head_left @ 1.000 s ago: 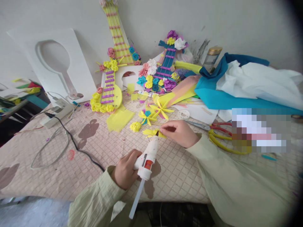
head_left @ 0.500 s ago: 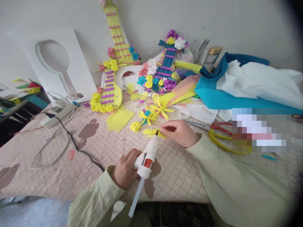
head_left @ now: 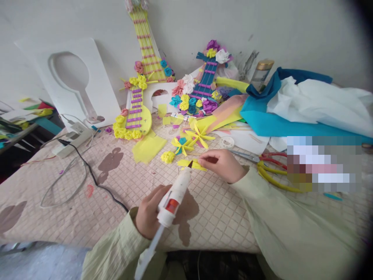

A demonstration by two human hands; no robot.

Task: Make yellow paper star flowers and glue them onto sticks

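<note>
Glue stick (head_left: pixel 150 252) juts out of the glue gun (head_left: pixel 175 192), nearest the body. Left hand (head_left: pixel 148 216) is wrapped round the gun. Dark nozzle (head_left: pixel 190 164) sits at the yellow paper piece (head_left: pixel 186 163) on the patterned cloth (head_left: pixel 221 217); can't tell if it touches. Right hand (head_left: pixel 223 165) pinches the paper's right end, fingertips near the nozzle: a slip could burn them. Excess glue could run off the paper and bond it to the cloth. Yellow rosette (head_left: pixel 168 157) lies just beyond, could catch strings.
</note>
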